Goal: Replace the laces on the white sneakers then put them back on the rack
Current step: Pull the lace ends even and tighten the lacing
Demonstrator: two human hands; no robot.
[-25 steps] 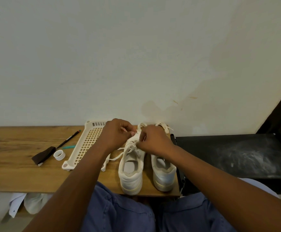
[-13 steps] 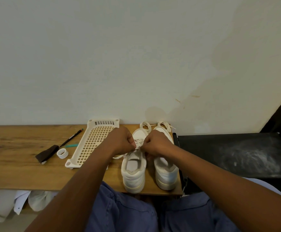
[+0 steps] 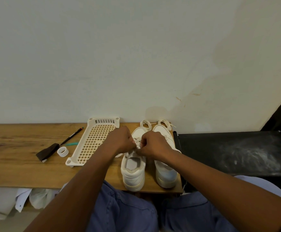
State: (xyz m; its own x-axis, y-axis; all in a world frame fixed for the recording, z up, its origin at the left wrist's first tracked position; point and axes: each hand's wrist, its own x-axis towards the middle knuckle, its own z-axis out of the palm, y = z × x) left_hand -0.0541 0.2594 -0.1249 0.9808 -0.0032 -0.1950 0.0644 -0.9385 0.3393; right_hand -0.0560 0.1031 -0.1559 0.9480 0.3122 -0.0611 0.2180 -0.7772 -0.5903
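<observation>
- Since a second ago, both my hands have come down from the toe end to the middle of the left sneaker (image 3: 133, 166), nearer its tongue.
- My left hand (image 3: 119, 141) and right hand (image 3: 154, 144) each pinch the lace (image 3: 137, 141) over the eyelets, fingers curled, knuckles almost touching.
- Both sneakers stand side by side on the wooden table (image 3: 11, 158), heels toward me; the right sneaker (image 3: 165, 173) sits near the table's right edge.
- Loose laces (image 3: 163, 123) lie coiled just beyond the toes, by the wall.
- A cream plastic rack (image 3: 94, 139) lies flat just left of the sneakers.
</observation>
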